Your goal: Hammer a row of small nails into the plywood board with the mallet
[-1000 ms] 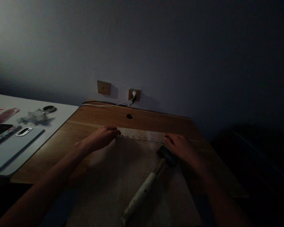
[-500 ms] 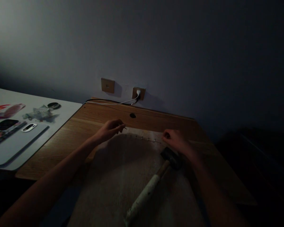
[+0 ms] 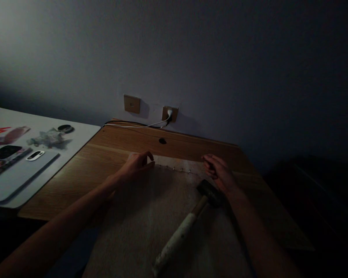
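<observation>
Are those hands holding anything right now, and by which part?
Too dark to tell whether the left hand or right hand pinches anything small; the hammer lies unheld on the board.

Board [image 3: 145, 216]: pale, flat, worn-looking surface. Row of small shiny metal pieces [image 3: 174, 168], roughly even spacing, running side to side just inside board's far edge; too dim to tell exact shape. Hammer [image 3: 188, 222] lies diagonally on board's right half: dark blocky head by board's right edge, whitish wrapped handle angled toward board's near end.
</observation>
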A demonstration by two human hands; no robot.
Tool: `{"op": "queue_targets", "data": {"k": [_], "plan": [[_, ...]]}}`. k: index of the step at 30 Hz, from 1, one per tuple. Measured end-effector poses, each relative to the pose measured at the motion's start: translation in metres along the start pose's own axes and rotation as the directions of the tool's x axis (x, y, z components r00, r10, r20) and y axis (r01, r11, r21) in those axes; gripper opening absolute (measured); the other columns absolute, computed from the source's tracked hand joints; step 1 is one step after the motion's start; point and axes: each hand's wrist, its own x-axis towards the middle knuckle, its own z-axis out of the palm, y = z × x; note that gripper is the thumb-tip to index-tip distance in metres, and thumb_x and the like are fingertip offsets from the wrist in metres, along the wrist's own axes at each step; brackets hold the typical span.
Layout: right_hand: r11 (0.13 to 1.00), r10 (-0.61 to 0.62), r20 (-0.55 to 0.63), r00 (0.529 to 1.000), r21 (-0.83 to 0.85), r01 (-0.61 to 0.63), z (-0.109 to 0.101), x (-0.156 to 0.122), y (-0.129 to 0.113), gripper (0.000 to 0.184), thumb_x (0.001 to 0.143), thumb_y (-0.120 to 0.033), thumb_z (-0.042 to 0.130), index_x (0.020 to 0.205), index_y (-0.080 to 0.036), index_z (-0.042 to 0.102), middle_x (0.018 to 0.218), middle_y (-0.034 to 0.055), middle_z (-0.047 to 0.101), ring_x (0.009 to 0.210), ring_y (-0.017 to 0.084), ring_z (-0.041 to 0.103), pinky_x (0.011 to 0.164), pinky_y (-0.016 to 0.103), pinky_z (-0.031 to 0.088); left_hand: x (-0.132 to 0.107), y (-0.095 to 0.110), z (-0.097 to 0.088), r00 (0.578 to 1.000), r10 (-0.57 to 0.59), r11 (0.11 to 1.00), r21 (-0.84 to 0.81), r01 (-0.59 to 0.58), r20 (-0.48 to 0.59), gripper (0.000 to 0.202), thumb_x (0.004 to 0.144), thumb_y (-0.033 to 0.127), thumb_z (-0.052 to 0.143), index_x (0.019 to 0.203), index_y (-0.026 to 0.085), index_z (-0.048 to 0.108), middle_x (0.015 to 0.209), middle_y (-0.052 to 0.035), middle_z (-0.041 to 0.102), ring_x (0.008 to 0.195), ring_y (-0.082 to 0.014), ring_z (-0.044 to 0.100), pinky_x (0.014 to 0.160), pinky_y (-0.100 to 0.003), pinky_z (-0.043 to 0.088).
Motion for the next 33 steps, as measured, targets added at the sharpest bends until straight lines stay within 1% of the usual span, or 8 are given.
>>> {"op": "queue_targets", "data": {"k": [3,8,17,20,23,27,30,33], "plan": [[0.965,0.006,0.042,0.999,-0.261,0.006,0.003,0.004,0.003,0.021,0.08,-0.044,0.067,0.079,-0.023,0.065,0.06,-0.0029,0.057,0.054,0.014,0.05,0.051,0.025,0.037,-0.005,0.006,0.006,0.998,0.049,0.948,0.314,-0.06,0.042,0.03,0.084,0.033,0.06,0.109,0.021,0.071,0.071,-0.0024,0.065,0.066,-0.0182,0.06,0.064,-0.026,0.043],[0.827,0.033,0.143,0.989,-0.559,0.053,0.012,0.009,0.001,0.018,0.083,-0.036,0.069,0.071,-0.023,0.066,0.066,0.0031,0.067,0.069,0.021,0.063,0.068,0.029,0.043,-0.006,0.005,0.008,0.99,0.072,0.915,0.387,-0.115,0.124,0.031,0.089,0.026,0.054,0.113,0.022,0.072,0.091,-0.0093,0.075,0.08,-0.0227,0.069,0.072,-0.028,0.049],[0.879,0.011,0.215,0.976,-0.468,0.093,0.024,0.009,-0.008,0.008,0.077,-0.019,0.067,0.07,-0.023,0.063,0.06,-0.001,0.058,0.065,0.019,0.056,0.068,0.03,0.039,-0.003,0.003,0.005,0.978,0.173,0.886,0.415,-0.208,0.12,0.02,0.092,0.031,0.051,0.095,0.019,0.068,0.089,-0.0097,0.072,0.071,-0.0208,0.063,0.068,-0.03,0.043],[0.963,-0.016,0.18,0.983,-0.263,0.064,0.023,0.006,-0.018,0.009,0.08,-0.033,0.06,0.076,-0.024,0.058,0.06,-0.0036,0.052,0.055,0.015,0.047,0.056,0.028,0.036,0.0,0.009,0.005,0.993,0.117,0.959,0.265,-0.104,-0.031,0.018,0.088,0.036,0.055,0.085,0.019,0.062,0.069,-0.003,0.06,0.061,-0.0162,0.053,0.062,-0.027,0.037],[1.0,-0.021,0.149,0.989,-0.015,0.023,0.02,-0.002,-0.032,0.019,0.086,-0.044,0.04,0.078,-0.027,0.046,0.06,-0.0065,0.039,0.044,0.013,0.029,0.043,0.025,0.029,0.005,0.014,0.005,0.99,-0.069,0.972,-0.233,0.039,-0.119,0.022,0.084,0.041,0.05,0.076,0.02,0.052,0.06,0.0025,0.045,0.054,-0.0119,0.042,0.054,-0.024,0.031],[0.983,-0.018,0.136,0.991,0.184,-0.007,0.019,-0.01,-0.044,0.024,0.085,-0.05,0.035,0.073,-0.028,0.038,0.063,-0.0073,0.03,0.043,0.012,0.022,0.038,0.024,0.024,0.011,0.015,0.004,0.958,-0.279,0.59,-0.775,0.227,0.068,0.022,0.076,0.043,0.047,0.077,0.021,0.045,0.062,0.0041,0.038,0.049,-0.0101,0.035,0.046,-0.021,0.024],[0.986,0.013,0.146,0.989,0.163,-0.037,0.024,-0.01,-0.039,0.031,0.085,-0.055,0.042,0.071,-0.027,0.043,0.06,-0.008,0.032,0.042,0.011,0.022,0.036,0.024,0.021,0.011,0.012,0.006,0.941,-0.315,0.574,-0.765,0.291,0.122,0.025,0.075,0.044,0.052,0.074,0.021,0.045,0.062,0.0038,0.041,0.049,-0.0094,0.036,0.046,-0.021,0.025],[0.999,0.046,0.144,0.989,-0.021,-0.044,0.031,-0.005,-0.025,0.032,0.085,-0.054,0.053,0.072,-0.025,0.054,0.055,-0.0082,0.037,0.041,0.01,0.028,0.04,0.023,0.023,0.008,0.01,0.008,0.978,-0.197,0.835,-0.511,0.207,0.074,0.031,0.08,0.048,0.057,0.071,0.019,0.05,0.06,0.0039,0.043,0.051,-0.0096,0.039,0.049,-0.021,0.028]]}}
